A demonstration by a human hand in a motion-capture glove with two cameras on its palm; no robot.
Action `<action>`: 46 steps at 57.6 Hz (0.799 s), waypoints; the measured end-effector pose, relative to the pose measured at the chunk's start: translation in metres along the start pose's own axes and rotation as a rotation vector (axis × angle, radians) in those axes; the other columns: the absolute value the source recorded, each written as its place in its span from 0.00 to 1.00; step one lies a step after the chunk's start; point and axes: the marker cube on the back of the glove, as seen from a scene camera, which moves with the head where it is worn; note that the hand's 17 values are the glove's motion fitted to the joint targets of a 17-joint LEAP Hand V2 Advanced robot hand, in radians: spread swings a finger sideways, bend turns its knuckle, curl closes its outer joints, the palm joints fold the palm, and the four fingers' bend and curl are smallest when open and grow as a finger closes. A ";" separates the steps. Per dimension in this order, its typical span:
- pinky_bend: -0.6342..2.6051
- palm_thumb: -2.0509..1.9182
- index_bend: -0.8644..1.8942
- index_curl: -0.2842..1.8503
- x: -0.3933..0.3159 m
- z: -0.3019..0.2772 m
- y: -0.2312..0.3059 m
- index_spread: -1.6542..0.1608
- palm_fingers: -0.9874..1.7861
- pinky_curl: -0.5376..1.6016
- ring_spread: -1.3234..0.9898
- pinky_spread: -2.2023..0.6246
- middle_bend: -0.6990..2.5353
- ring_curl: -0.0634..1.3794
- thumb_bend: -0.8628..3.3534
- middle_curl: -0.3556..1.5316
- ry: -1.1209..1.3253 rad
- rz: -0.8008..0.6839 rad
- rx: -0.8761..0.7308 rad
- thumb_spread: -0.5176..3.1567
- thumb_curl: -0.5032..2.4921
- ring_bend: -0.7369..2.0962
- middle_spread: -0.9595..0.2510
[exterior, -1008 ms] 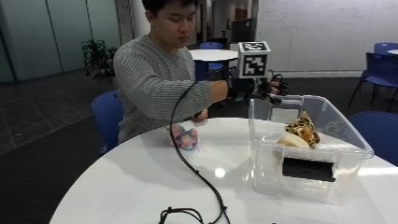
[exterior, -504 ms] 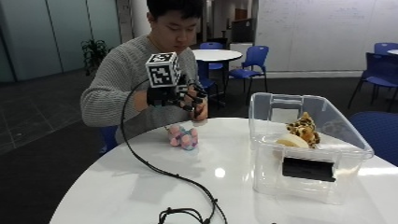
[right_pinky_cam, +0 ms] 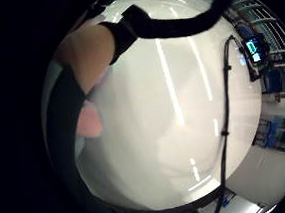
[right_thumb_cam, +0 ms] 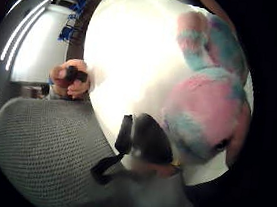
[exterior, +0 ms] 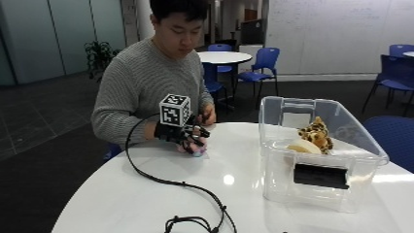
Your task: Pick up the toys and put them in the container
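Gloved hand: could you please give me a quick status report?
Right hand down on pink-and-blue plush toy, grasp unclear. Container open, leopard toy inside. Path looks clear.

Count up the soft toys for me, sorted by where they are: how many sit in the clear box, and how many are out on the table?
In the clear container: 2, a spotted plush toy and a cream-coloured toy.
On the white table: 1, a pink and blue plush toy under the gloved right hand.
Total: 3 toys.
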 end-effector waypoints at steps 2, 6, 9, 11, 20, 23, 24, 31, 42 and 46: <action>0.48 0.53 0.38 0.35 -0.001 0.003 -0.001 0.68 0.33 0.42 0.53 0.80 0.23 0.31 0.20 0.31 0.019 0.008 0.003 0.50 0.28 0.33 0.67; 0.51 0.54 0.39 0.35 -0.003 0.007 -0.003 0.68 0.35 0.43 0.53 0.79 0.22 0.32 0.21 0.29 0.044 0.016 -0.016 0.50 0.28 0.35 0.67; 0.53 0.55 0.40 0.36 -0.001 0.008 -0.005 0.68 0.36 0.44 0.53 0.78 0.22 0.33 0.21 0.28 0.053 0.018 -0.031 0.50 0.29 0.37 0.67; 0.54 0.55 0.41 0.36 -0.001 0.008 -0.007 0.67 0.35 0.45 0.52 0.78 0.22 0.34 0.21 0.27 0.057 0.019 -0.032 0.50 0.29 0.39 0.68; 0.57 0.57 0.46 0.38 -0.007 0.009 -0.013 0.66 0.38 0.45 0.51 0.75 0.24 0.37 0.22 0.24 0.120 0.026 0.038 0.51 0.30 0.44 0.68; 0.57 0.59 0.45 0.37 -0.009 0.011 -0.017 0.66 0.44 0.44 0.48 0.74 0.26 0.37 0.23 0.25 0.108 0.035 0.137 0.52 0.31 0.47 0.66; 0.58 0.60 0.44 0.37 -0.009 0.012 -0.018 0.67 0.46 0.44 0.48 0.73 0.27 0.37 0.23 0.25 0.095 0.037 0.172 0.52 0.31 0.47 0.66; 0.56 0.66 0.47 0.39 -0.008 0.011 -0.025 0.68 0.70 0.44 0.40 0.66 0.37 0.40 0.25 0.31 0.060 0.024 0.286 0.47 0.36 0.52 0.61; 0.53 0.68 0.55 0.47 -0.007 0.007 -0.028 0.74 0.71 0.45 0.34 0.64 0.44 0.47 0.25 0.37 0.039 0.004 0.283 0.39 0.41 0.53 0.59; 0.53 0.68 0.55 0.48 -0.009 -0.007 -0.032 0.75 0.70 0.45 0.32 0.63 0.45 0.49 0.25 0.39 -0.036 -0.012 0.272 0.37 0.43 0.54 0.58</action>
